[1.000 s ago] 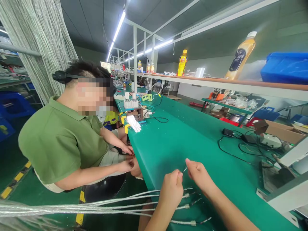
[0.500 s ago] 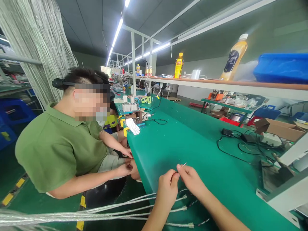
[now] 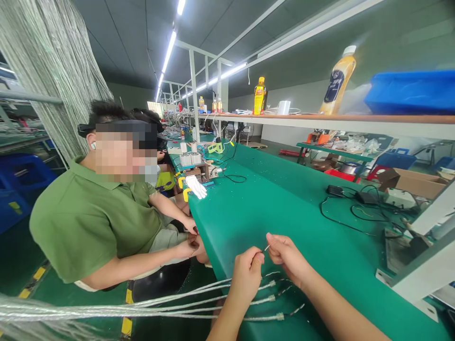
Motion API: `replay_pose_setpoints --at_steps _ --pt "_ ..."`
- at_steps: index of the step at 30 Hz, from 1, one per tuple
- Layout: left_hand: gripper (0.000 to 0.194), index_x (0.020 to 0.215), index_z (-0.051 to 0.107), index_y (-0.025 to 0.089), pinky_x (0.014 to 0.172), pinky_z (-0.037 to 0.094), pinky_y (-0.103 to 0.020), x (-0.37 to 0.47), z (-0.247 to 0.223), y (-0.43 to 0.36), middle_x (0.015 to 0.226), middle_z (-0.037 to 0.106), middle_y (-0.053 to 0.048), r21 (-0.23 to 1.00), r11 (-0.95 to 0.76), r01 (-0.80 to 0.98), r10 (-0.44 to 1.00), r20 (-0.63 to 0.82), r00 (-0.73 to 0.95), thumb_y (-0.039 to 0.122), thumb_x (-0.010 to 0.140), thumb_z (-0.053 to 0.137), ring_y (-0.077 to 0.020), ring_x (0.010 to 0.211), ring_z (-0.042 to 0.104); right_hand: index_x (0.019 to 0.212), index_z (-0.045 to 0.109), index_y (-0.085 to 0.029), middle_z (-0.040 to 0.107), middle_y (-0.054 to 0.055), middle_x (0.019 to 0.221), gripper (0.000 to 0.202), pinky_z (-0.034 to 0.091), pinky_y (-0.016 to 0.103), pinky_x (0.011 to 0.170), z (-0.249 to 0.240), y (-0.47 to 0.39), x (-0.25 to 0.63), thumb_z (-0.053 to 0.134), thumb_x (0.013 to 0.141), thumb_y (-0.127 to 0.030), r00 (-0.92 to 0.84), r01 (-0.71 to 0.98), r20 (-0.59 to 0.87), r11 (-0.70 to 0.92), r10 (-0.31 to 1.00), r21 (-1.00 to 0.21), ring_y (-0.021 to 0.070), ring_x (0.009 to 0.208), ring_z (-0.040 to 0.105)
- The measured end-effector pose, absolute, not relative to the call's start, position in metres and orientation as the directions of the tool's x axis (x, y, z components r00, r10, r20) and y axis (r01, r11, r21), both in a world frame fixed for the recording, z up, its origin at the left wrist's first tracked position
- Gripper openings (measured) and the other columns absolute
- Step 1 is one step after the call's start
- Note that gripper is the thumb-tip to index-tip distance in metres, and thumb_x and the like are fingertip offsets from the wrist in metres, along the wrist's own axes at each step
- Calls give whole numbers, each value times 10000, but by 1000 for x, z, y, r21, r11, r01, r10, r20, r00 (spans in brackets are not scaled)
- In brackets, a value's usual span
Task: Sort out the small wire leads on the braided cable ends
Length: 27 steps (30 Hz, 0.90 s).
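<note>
Above the near end of the green bench, my left hand (image 3: 248,271) is closed in a pinch around a thin wire (image 3: 266,247). A short light stretch of this wire shows between my hands, with a dark part at the left fingertips. My right hand (image 3: 286,258) is closed too, thumb and forefinger pinching the wire's other end. Beneath my wrists lie several silvery braided cables (image 3: 185,310), coming in from the left. Their stripped ends (image 3: 282,316) with thin inner wires rest on the bench to the right of my left forearm.
A person in a green shirt (image 3: 95,218) sits at the left along the bench (image 3: 245,203). A white glove (image 3: 195,186) lies by a small machine (image 3: 197,166). Black cords and adapters (image 3: 366,196) lie at right, near a white metal post (image 3: 423,270). Bottles (image 3: 337,83) stand on the shelf above.
My right hand has drawn slightly away from the left, and a short length of wire now shows between them. The seated person's head has turned; the view has shifted a little.
</note>
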<state>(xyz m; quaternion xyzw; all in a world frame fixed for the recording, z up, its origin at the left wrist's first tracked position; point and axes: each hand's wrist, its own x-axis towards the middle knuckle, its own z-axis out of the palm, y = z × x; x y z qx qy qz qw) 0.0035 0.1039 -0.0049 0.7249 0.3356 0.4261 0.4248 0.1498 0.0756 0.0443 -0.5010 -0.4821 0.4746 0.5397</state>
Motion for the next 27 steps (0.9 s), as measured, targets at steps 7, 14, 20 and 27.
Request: replay_pose_setpoints --at_steps 7,14,20,27 --pt "291 737 612 175 526 240 -225 5 -8 107 547 412 58 925 -371 82 876 319 362 338 946 494 -99 526 378 602 345 -217 279 -76 564 518 171 272 492 63 79 171 457 963 -571 306 6 193 201 932 -980 95 506 227" --pt "245 817 602 174 545 322 -205 6 -7 110 638 513 35 940 -339 31 895 312 320 367 942 517 -107 575 437 804 566 -196 408 -66 556 382 242 249 475 40 80 145 559 914 -562 214 33 118 113 970 -993 103 493 341" --pt "224 798 603 176 561 314 -210 6 -7 109 659 534 32 933 -357 36 889 328 319 336 939 535 -106 598 442 802 577 -193 414 -65 577 368 253 243 493 23 81 135 576 903 -548 194 70 123 112 973 -991 102 515 332" --pt "257 723 527 181 552 250 -229 5 -6 104 609 419 57 923 -380 65 884 341 321 323 937 542 -98 581 376 704 524 -203 449 -42 661 383 327 254 572 19 80 135 613 873 -535 302 195 228 174 926 -965 131 618 385"
